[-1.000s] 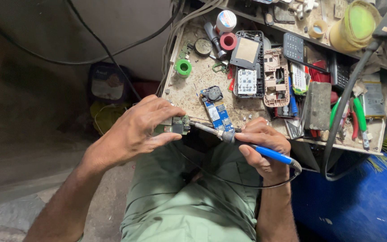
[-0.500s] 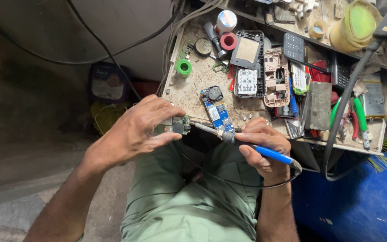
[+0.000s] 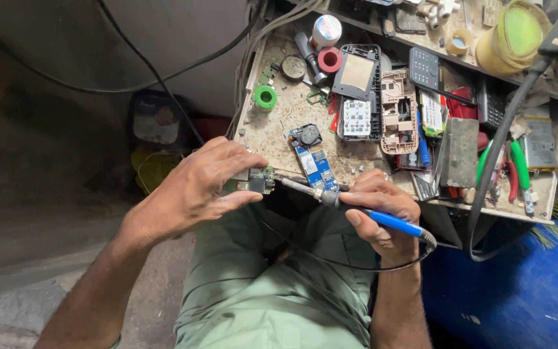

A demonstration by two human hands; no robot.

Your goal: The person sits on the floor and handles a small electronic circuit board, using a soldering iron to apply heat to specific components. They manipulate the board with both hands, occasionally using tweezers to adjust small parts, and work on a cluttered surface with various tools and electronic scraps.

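My left hand [image 3: 198, 190] pinches a small green circuit board [image 3: 253, 180] between thumb and fingers, held just off the near edge of the workbench [image 3: 272, 126]. My right hand [image 3: 376, 210] grips a blue-handled soldering iron [image 3: 382, 218] like a pen. Its metal tip [image 3: 290, 185] points left and touches the right edge of the small board. The iron's black cord [image 3: 330, 262] loops down across my green-trousered lap.
On the bench lie a blue circuit board [image 3: 312, 160], opened phone shells [image 3: 358, 90], a keypad phone [image 3: 424, 68], a green tape ring [image 3: 265, 98], a red ring [image 3: 329, 60], pliers with green handles [image 3: 519, 169] and a yellow-green tub [image 3: 511, 35]. Thick black cables [image 3: 505, 136] hang at right.
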